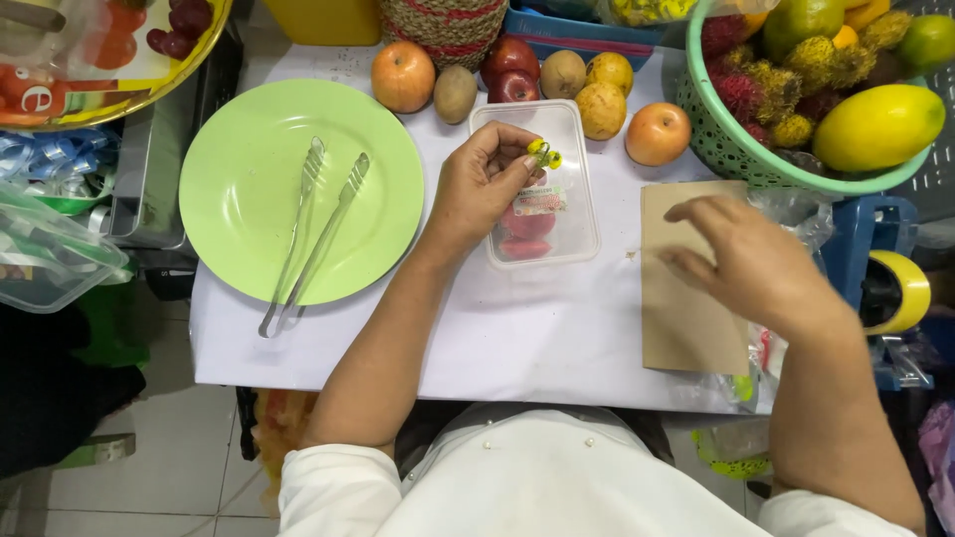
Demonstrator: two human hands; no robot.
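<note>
My left hand [483, 189] pinches a small yellow pick [544, 155] between thumb and fingers, above a clear plastic container [582, 189] with red fruit pieces [524, 230] inside. My right hand [746, 259] hovers with fingers spread over a brown cardboard sheet [681, 318], holding nothing. Both are over a white table [517, 338].
A green plate [239, 199] with metal tongs [310, 239] lies at the left. Apples [403, 76], kiwis [456, 93] and pears [601, 109] line the far edge. A green basket [726, 149] of fruit stands at the right, a tape roll [900, 293] beside it.
</note>
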